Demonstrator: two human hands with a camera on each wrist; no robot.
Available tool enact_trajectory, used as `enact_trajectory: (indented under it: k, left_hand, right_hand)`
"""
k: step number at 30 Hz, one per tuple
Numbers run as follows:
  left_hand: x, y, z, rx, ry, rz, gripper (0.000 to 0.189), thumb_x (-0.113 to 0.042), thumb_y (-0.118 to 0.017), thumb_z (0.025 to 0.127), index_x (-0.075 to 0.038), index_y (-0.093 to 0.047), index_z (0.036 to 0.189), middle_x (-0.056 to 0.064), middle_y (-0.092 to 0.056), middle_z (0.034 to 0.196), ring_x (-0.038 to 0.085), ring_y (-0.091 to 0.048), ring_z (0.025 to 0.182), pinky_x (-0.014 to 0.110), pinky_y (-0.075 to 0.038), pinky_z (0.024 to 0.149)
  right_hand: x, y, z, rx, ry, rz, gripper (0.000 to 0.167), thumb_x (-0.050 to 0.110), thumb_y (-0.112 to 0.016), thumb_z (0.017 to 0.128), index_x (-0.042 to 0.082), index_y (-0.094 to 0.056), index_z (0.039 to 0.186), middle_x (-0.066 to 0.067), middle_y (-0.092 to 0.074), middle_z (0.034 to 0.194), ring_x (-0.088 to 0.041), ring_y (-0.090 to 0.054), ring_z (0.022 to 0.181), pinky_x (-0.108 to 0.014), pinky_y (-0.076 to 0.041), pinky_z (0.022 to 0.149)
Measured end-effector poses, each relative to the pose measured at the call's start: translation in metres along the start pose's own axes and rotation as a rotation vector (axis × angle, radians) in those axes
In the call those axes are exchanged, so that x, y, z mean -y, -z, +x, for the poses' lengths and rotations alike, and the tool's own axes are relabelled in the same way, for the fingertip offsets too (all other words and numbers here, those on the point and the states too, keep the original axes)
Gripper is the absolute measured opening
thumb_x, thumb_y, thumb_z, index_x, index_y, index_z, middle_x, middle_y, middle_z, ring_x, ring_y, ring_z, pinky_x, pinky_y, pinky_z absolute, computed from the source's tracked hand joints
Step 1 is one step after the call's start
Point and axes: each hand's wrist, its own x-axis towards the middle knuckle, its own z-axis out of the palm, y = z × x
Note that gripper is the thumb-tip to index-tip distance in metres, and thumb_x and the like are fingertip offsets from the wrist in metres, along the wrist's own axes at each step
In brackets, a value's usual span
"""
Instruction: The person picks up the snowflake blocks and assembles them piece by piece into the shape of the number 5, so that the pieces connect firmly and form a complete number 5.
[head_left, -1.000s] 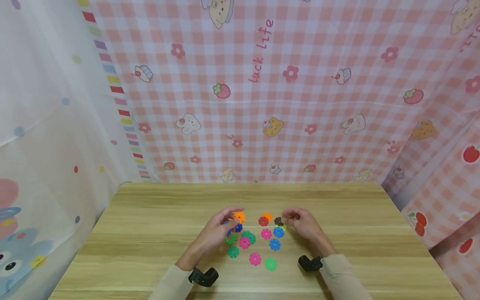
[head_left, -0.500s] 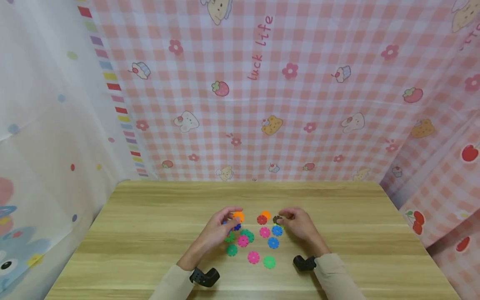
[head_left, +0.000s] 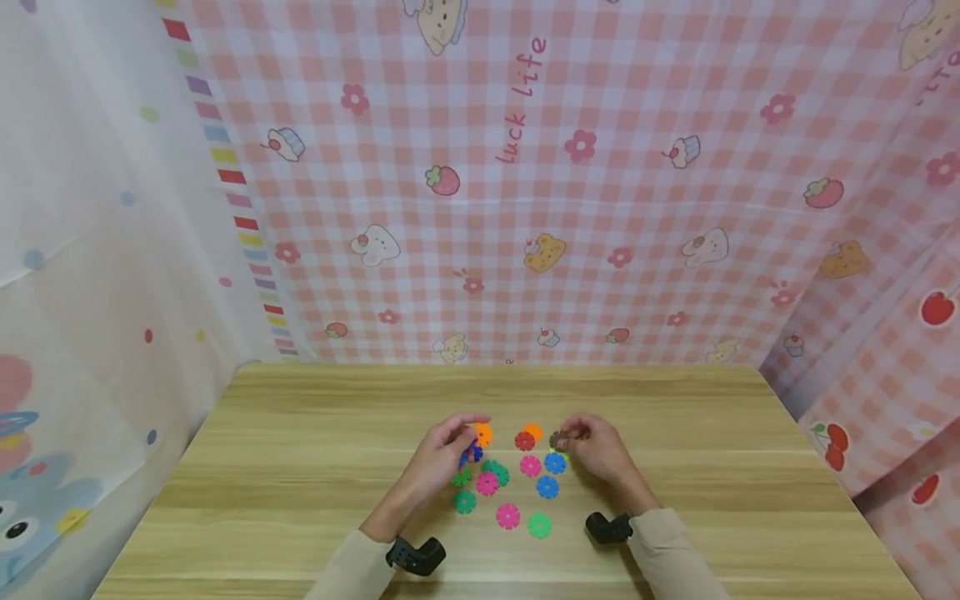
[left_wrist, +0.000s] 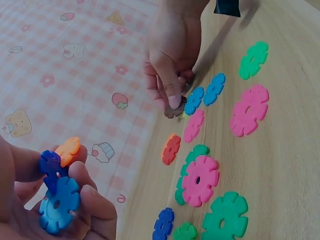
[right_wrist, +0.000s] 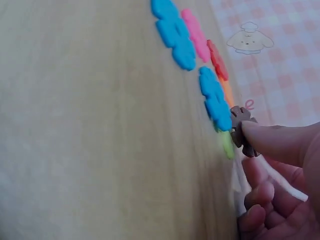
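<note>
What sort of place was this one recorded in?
Probably a curtained-off recording booth: pink checked cloth behind a wood-grain table, pale patterned cloth to its left, and a pair of black wrist devices.

Light's pretty soft and even across the table (head_left: 337, 400) from where I'm standing. Curtain fold (head_left: 806, 333) off its back right corner looks dimmer, right sleeve (head_left: 667, 546) throws a shadow on the table. Right-wrist view's mushy, blue discs (right_wrist: 220, 112) blurry.

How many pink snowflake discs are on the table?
3: one pink snowflake disc left of a blue disc, a second pink disc overlapping a green disc, a third pink disc left of the light green disc. More may be hidden.
</note>
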Motion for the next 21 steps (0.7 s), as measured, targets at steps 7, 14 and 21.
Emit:
enact_trajectory:
  k: [7, 14, 21]
  left_hand:
    - [-0.001, -0.003, 0.002, -0.025, -0.009, -0.007, 0.031, -0.014, -0.042, 0.107, -0.016, -0.06, 0.132, 0.011, -0.051, 0.09, 0.028, -0.049, 0.073, 0.023, -0.041, 0.056]
    - [-0.002, -0.008, 0.003, -0.037, -0.032, 0.001, 0.026, -0.014, -0.046, 0.105, -0.017, -0.064, 0.124, 0.015, -0.056, 0.092, 0.029, -0.051, 0.077, 0.024, -0.044, 0.063]
    - [-0.002, -0.014, 0.004, -0.038, -0.061, -0.012, 0.024, -0.013, -0.048, 0.105, -0.01, -0.062, 0.123, 0.018, -0.06, 0.093, 0.031, -0.054, 0.077, 0.028, -0.047, 0.065]
  right_hand:
    - [0.004, 0.006, -0.001, -0.002, 0.016, 0.163, 0.017, 0.001, -0.066, 0.09, -0.002, -0.067, 0.107, -0.008, -0.065, 0.083, -0.017, -0.055, 0.069, -0.022, -0.044, 0.059]
    - [0.029, 0.01, -0.008, 0.111, 0.027, 0.297, 0.028, 0.007, -0.063, 0.095, -0.005, -0.066, 0.12, -0.014, -0.071, 0.091, -0.028, -0.068, 0.073, -0.032, -0.059, 0.069]
    - [0.045, 0.011, -0.013, 0.192, 0.037, 0.383, 0.03, 0.009, -0.062, 0.097, -0.006, -0.063, 0.123, -0.017, -0.073, 0.103, -0.033, -0.072, 0.085, -0.041, -0.059, 0.081]
